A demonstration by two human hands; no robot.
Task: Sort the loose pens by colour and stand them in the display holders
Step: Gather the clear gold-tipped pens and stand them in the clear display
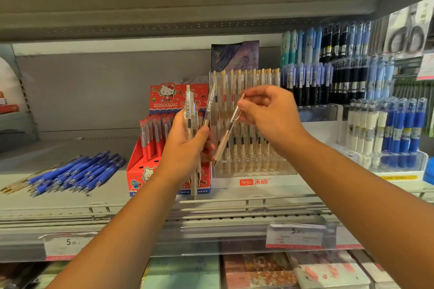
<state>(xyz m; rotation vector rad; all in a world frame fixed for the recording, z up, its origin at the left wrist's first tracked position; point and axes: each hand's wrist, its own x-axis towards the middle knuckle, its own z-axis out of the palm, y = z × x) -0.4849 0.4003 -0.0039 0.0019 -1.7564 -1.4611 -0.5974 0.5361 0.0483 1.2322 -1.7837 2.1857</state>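
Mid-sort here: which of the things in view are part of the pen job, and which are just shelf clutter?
Job: left hand gripping the bunch of clear pens; right hand pinching the single clear pen; clear display holder; loose blue pens lying flat at the left.
Lying about: price tag; packaged scissors; notebooks below.
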